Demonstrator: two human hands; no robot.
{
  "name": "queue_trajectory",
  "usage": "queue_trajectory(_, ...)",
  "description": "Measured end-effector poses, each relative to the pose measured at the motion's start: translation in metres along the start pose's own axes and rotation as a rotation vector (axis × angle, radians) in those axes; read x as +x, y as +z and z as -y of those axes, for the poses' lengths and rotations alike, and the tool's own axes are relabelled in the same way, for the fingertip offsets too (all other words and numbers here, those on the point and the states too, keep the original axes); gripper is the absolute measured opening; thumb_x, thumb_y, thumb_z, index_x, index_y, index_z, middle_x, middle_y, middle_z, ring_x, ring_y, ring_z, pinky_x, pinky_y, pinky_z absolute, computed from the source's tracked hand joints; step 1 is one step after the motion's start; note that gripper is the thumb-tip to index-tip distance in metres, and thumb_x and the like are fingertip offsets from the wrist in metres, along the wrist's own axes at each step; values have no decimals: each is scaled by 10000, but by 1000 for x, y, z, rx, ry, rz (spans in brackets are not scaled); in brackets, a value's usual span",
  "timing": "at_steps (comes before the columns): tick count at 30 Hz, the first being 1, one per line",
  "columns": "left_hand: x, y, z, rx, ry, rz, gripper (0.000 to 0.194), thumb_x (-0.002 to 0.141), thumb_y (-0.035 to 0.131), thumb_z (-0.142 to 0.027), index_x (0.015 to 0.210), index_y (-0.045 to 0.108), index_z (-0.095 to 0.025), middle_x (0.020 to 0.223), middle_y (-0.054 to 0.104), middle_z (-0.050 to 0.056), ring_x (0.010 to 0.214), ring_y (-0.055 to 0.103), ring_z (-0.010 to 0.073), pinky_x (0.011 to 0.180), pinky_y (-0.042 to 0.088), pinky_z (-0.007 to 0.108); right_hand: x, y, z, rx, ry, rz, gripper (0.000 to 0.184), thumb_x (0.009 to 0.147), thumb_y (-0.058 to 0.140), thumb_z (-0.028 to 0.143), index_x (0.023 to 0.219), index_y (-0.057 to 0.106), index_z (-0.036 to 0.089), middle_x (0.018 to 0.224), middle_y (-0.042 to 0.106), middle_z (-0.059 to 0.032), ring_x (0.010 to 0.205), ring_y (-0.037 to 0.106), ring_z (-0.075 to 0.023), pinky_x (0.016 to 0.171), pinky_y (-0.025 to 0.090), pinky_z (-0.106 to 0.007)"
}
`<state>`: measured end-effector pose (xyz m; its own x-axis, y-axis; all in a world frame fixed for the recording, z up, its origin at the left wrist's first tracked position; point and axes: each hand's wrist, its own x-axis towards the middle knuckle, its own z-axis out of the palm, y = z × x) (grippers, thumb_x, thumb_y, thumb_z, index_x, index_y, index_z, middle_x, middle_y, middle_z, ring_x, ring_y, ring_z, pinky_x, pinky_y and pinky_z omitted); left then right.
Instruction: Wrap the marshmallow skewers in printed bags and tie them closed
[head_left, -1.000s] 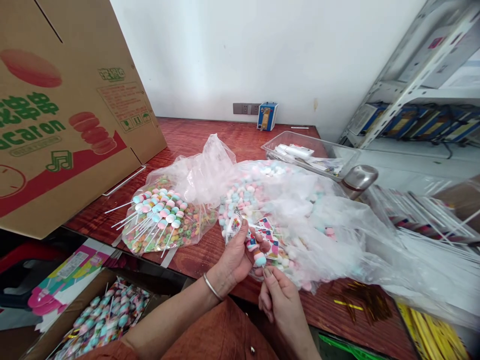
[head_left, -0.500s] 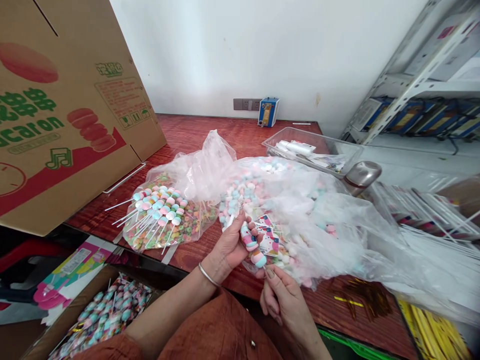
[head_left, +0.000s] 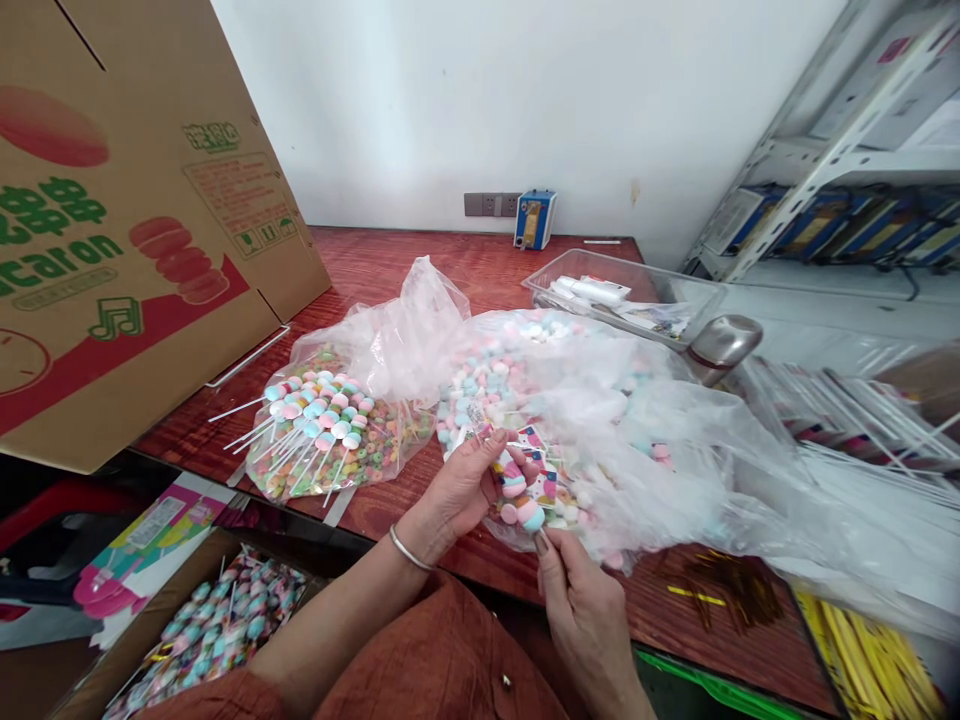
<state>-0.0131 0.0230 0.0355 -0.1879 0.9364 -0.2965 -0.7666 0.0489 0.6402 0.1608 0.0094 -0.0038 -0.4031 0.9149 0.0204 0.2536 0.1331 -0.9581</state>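
Observation:
Between my two hands is a marshmallow stick, with pink, blue and orange pieces in a row. My left hand is closed round its upper part, where a clear printed wrapper seems to cover it. At the bottom end, my right hand pinches the stick, which is mostly hidden by the fingers. Printed packets with coloured dots lie just behind the held piece, on a big clear bag of pastel marshmallows. To the left, several finished marshmallow sticks rest on a bag of coloured ring cereal.
A tall cardboard box stands at the left. Below it, an open carton holds wrapped sticks. Behind the bags are a clear plastic tray and a steel flask. Gold twist ties lie at the right front.
My right hand has moved slightly right and down, and the marshmallow stick has shifted right with both hands. The view has tilted a little.

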Motion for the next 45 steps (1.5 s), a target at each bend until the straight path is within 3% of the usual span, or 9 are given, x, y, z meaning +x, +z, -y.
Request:
queue_trajectory(4, 3, -3, 4, -97, -75, -61, 340, 763, 765, -450, 830, 628, -147, 669, 641, 22, 619, 660, 181, 605, 543, 304, -4, 1, 1, 393, 282, 262, 405, 931, 499, 579, 801, 571, 202, 419, 451, 77, 309, 327, -71, 356, 230, -201)
queue_trajectory(11, 5, 2, 10, -254, -121, -74, 390, 786, 725, -500, 732, 559, -151, 621, 568, -17, 535, 562, 96, 626, 548, 260, -5, 7, 6, 932, 495, 385, 332, 873, 638, 498, 805, 592, 177, 344, 314, 144, 262, 160, -34, 334, 285, -183)
queue_trajectory(14, 4, 6, 16, -241, -84, -44, 347, 799, 728, -467, 805, 583, -152, 626, 534, -47, 481, 481, 53, 623, 532, 235, -4, 12, 3, 786, 440, 303, 375, 878, 603, 551, 787, 576, 188, 361, 291, 139, 291, 173, -47, 338, 238, -188)
queue_trajectory(21, -1, 17, 30, -223, -109, -61, 317, 769, 777, -395, 768, 586, -143, 591, 533, -39, 517, 531, 84, 629, 533, 256, 0, 15, 1, -77, -60, -21, 354, 963, 464, 433, 748, 602, 189, 638, 584, -10, 569, 503, -140, 555, 358, -243)
queue_trajectory(25, 3, 11, 25, -227, -41, -148, 305, 731, 818, -314, 903, 652, -124, 735, 648, 20, 687, 653, 146, 720, 566, 298, 2, 12, -2, -172, -129, 29, 366, 1000, 390, 379, 790, 624, 192, 642, 639, -17, 554, 561, -155, 534, 380, -236)
queue_trajectory(30, 9, 6, 16, -181, 8, -195, 287, 728, 822, -315, 851, 632, -138, 666, 610, -15, 579, 611, 112, 674, 569, 283, 0, 11, -11, -335, -258, -143, 328, 976, 437, 378, 1040, 668, 154, 806, 736, -92, 624, 657, -203, 549, 406, -262)
queue_trajectory(33, 8, 9, 13, -205, -16, -215, 350, 741, 799, -413, 833, 607, -136, 633, 591, -18, 548, 587, 104, 640, 561, 273, -3, 9, -9, -135, -143, 22, 346, 989, 412, 410, 853, 635, 183, 592, 637, -31, 512, 577, -161, 510, 377, -247)
queue_trajectory(37, 5, 14, 17, -236, -17, -212, 406, 731, 784, -482, 843, 592, -142, 606, 568, -34, 511, 549, 78, 610, 541, 236, -4, 12, -1, 407, 266, 275, 389, 955, 447, 559, 815, 536, 207, 415, 419, 94, 310, 319, -78, 350, 243, -194)
queue_trajectory(45, 0, 16, 27, -234, -19, -117, 439, 746, 770, -500, 970, 634, -147, 715, 626, 0, 632, 639, 135, 647, 564, 279, 2, 19, 2, 847, 420, 224, 374, 856, 653, 540, 822, 558, 180, 389, 372, 134, 285, 235, -32, 318, 275, -152)
